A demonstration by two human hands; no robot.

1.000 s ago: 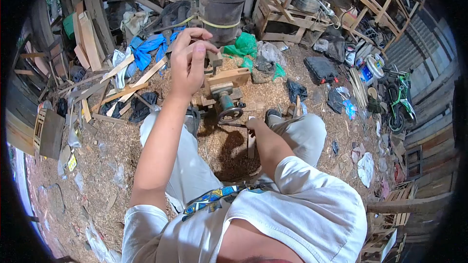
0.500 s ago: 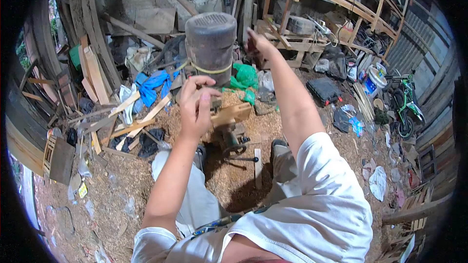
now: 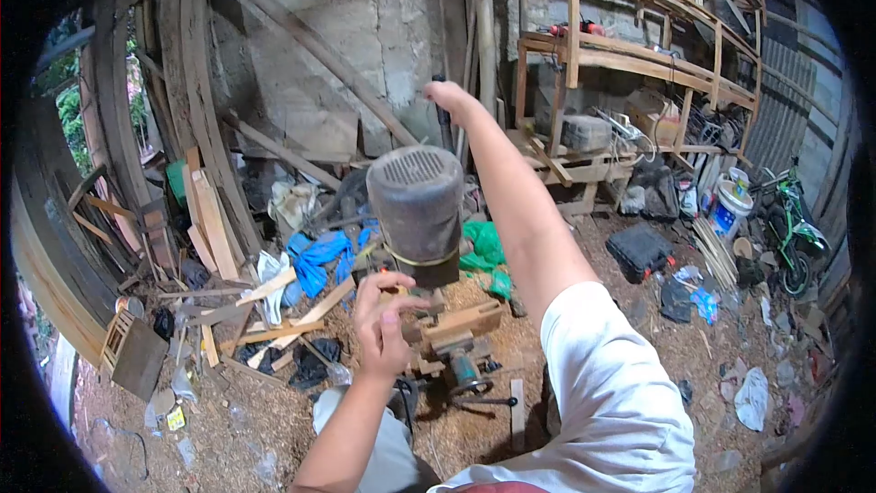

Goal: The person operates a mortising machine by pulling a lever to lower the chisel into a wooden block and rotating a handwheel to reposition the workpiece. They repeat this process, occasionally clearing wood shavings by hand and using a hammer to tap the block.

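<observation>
Grey wall [image 3: 391,59] behind, right hand [image 3: 450,100] newly wraps its grip round a black handle [image 3: 444,132], left hand [image 3: 383,330] unclenched.

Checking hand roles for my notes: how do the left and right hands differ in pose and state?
The right hand is high in the view, above the motor housing; the left hand is lower, beside the wooden piece. The right hand is closed around a dark handle, whereas the left hand is partly open, its thumb apart from the fingers. Both are bare.
</observation>
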